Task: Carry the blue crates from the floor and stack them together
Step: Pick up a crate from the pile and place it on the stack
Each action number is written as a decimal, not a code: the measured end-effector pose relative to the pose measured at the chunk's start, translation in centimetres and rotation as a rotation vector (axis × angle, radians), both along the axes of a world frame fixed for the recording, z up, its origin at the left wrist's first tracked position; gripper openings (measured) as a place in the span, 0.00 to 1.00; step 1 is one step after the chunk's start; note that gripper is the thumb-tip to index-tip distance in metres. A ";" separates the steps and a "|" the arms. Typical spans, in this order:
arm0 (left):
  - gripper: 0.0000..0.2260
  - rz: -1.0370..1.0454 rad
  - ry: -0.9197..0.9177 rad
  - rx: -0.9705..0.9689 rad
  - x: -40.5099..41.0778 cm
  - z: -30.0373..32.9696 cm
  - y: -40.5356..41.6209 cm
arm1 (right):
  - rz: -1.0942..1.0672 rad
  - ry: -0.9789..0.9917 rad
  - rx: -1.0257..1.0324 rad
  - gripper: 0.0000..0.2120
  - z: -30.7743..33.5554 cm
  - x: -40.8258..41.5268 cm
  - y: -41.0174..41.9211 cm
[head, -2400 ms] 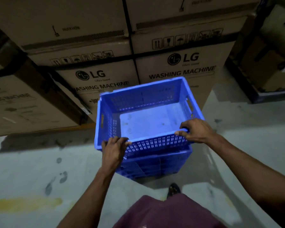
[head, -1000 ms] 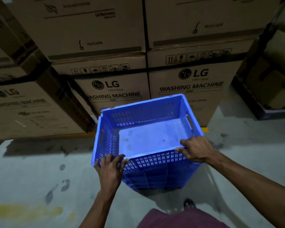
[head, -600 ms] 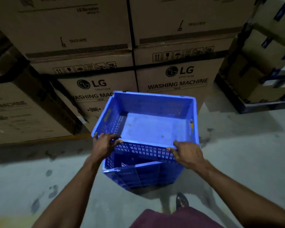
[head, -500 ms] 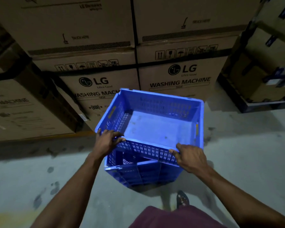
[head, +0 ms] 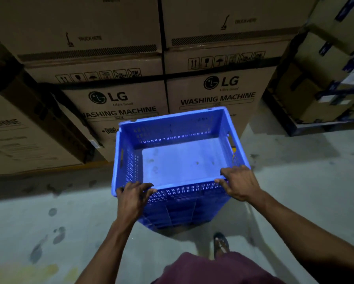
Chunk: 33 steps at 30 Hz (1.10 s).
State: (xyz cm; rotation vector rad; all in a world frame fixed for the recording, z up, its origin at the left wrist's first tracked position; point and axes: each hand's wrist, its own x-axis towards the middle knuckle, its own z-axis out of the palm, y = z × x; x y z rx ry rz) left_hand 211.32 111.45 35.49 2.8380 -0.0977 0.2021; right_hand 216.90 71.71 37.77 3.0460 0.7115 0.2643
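An empty blue perforated crate [head: 176, 124] sits squarely on top of another blue crate [head: 184, 214], of which only the near wall shows below it. My left hand [head: 132, 196] grips the top crate's near rim at its left corner, fingers curled over the edge. My right hand [head: 238, 182] grips the same rim at the right corner. The stack stands on the grey concrete floor in front of me.
Tall cardboard washing-machine boxes [head: 217, 95] stand stacked right behind the crates and to the left [head: 18, 136]. More taped cartons on a pallet [head: 325, 95] are at the right. My sandalled foot [head: 221, 243] is just below the stack. Dark stains mark the floor [head: 55, 234].
The top crate, skewed over the lower one half a second ago, has turned and now lines up with it. Both hands stay on the near rim.
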 end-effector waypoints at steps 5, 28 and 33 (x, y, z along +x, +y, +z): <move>0.22 -0.082 -0.037 0.046 3.2 2.1 1.2 | -0.085 -0.014 0.044 0.21 -0.2 0.0 0.3; 0.21 0.207 -0.082 0.088 -5.0 0.3 -5.8 | 0.242 0.032 -0.019 0.31 1.0 9.1 -1.8; 0.17 0.083 -0.192 0.069 -4.3 -1.0 0.7 | 0.132 0.010 -0.002 0.27 0.5 1.7 1.2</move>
